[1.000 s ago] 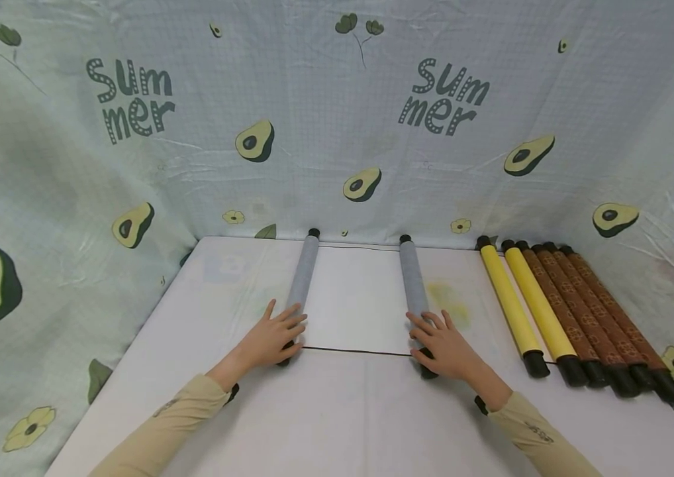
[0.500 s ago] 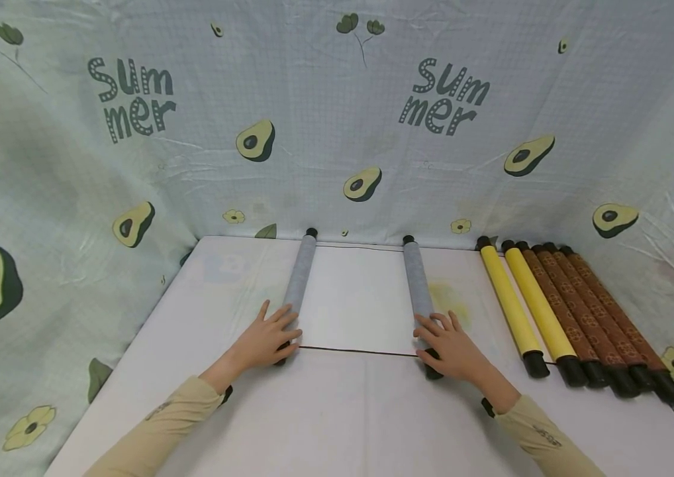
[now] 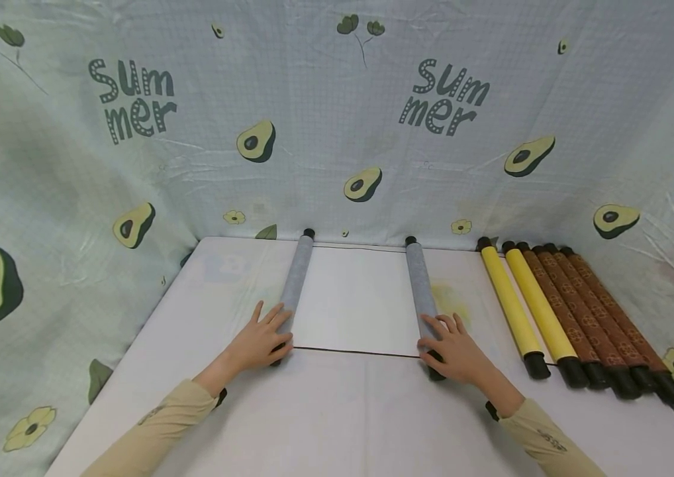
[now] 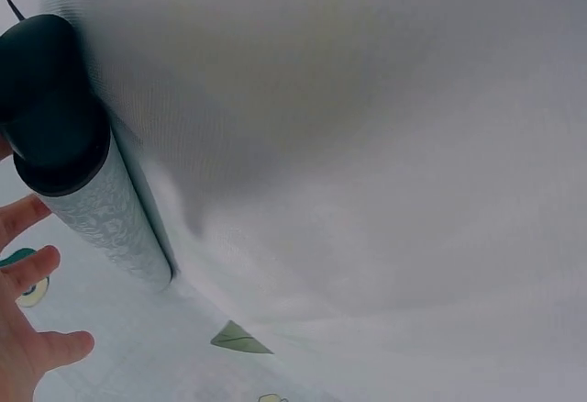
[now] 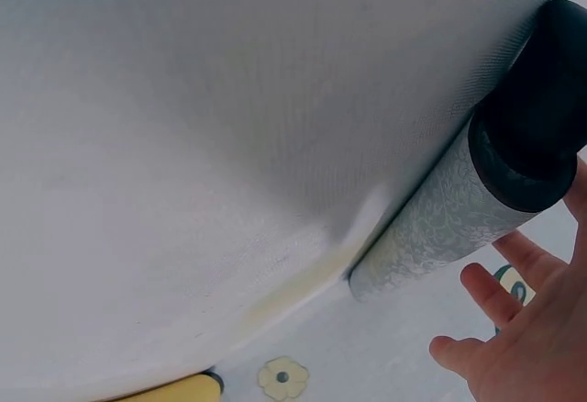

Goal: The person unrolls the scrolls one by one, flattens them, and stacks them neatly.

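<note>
A partly unrolled scroll lies on the white table, its blank white sheet [image 3: 355,298] stretched between two grey rollers with black end knobs. My left hand [image 3: 255,344] rests on the near end of the left roller [image 3: 298,268], fingers spread. On the near end of the right roller [image 3: 420,278] rests my right hand [image 3: 458,351], also with fingers extended. The left wrist view has the left roller's patterned grey surface [image 4: 119,223] with its black knob [image 4: 60,99] beside my fingers. The right wrist view gives the matching right knob [image 5: 541,108], fingers just beside it.
To the right lie two yellow scrolls [image 3: 511,301] [image 3: 541,305], rolled up side by side. Several brown patterned scrolls [image 3: 596,311] lie against them, near the table's right edge. A pale cloth [image 3: 313,99] printed with avocados hangs behind and at both sides.
Both hands have moved apart, the left one leftward and the right one rightward. The two rollers have moved with them, so more white sheet shows between.
</note>
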{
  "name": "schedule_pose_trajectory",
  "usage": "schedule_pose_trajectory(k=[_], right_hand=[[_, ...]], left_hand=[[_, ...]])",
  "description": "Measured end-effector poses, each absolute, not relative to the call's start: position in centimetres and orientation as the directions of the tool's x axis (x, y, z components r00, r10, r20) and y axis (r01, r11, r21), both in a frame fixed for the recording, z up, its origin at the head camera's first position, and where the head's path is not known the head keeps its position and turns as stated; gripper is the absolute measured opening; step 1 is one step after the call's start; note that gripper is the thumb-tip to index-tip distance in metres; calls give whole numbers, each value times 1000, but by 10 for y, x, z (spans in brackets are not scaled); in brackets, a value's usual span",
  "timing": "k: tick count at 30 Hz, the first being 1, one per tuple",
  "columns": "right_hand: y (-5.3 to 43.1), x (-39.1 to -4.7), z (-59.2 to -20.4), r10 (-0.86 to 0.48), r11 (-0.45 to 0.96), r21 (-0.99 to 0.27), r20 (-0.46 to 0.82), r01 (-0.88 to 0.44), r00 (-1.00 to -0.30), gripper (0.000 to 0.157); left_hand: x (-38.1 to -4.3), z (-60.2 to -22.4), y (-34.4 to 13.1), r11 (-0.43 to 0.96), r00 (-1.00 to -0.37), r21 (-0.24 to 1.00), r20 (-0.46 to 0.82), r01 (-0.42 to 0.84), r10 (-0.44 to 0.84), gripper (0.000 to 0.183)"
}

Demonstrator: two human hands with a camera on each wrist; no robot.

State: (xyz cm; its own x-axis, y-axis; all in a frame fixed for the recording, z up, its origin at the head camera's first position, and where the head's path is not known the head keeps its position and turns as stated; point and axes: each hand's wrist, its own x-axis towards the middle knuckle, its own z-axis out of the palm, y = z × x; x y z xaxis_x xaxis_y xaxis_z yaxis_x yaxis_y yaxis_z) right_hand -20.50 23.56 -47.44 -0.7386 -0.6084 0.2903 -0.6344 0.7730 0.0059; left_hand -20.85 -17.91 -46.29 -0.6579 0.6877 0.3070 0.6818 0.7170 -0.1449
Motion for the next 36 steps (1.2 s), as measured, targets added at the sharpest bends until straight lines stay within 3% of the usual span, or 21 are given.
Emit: schedule_pose_trajectory(k=[8,27,36], right_hand=[[239,-204,-477,-615,770,30,303,-637,-728,20],[248,-200,-477,-609,772,13,303,-636,-733,25],[251,-198,-477,-592,790,20,289,-613,-753,21]], left_hand=[[-205,-460,-182,716,-676,-148,245,682,694,17],[-201,-461,-191,741,-697,-131,263,659,666,18],[-201,-461,-197,743,-687,-184,288,644,667,20]])
